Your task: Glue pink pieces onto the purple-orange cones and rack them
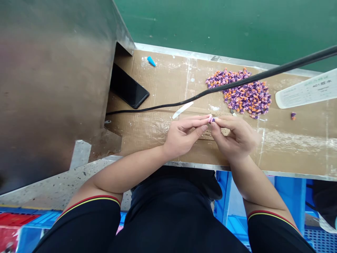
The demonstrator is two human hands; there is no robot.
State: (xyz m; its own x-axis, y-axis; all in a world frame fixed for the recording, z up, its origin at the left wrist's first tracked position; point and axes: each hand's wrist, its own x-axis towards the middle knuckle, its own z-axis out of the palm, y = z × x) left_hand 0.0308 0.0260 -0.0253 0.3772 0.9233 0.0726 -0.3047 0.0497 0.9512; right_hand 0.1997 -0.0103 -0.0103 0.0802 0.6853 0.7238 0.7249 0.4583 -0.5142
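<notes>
My left hand (184, 135) and my right hand (235, 137) meet over the cardboard-covered bench (163, 130). Both pinch one tiny pink and purple piece (211, 119) between thumb and fingertips. The left fingers hold its pink end, the right fingers its purple end. A heap of similar purple and orange pieces (240, 92) lies just beyond my right hand. One stray purple and orange piece (293, 115) rests further right.
A black cable (184, 102) crosses the bench above my hands. A black phone (129, 89) lies at left beside a large metal housing (52, 88). A blue cap (151, 61), a white strip (182, 110) and a white glue bottle (305, 92) also lie here. Blue crates (289, 196) stand below.
</notes>
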